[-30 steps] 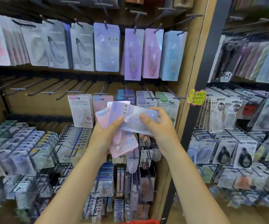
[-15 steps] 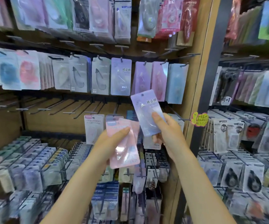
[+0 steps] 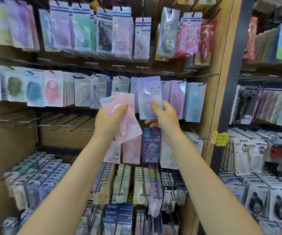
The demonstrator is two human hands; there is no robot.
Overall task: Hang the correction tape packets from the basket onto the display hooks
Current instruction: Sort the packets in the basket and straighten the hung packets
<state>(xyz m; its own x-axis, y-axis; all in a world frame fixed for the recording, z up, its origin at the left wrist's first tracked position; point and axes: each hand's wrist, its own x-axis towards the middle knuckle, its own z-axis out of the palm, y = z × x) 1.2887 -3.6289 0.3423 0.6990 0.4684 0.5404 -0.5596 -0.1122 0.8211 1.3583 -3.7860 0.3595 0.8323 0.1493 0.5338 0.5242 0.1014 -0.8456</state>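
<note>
Before the middle row of hooks, the right hand pinches a lilac packet upright: clear blister, printed card. Left hand grips tilted pink packets just beside it.

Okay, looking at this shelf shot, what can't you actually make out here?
- Basket: not in the head view, out of frame.
- Hook for the lilac packet: head view, hidden behind it.
- Pink packets in the left hand: count unclear, overlapped.
- Small print: blurred.
</note>
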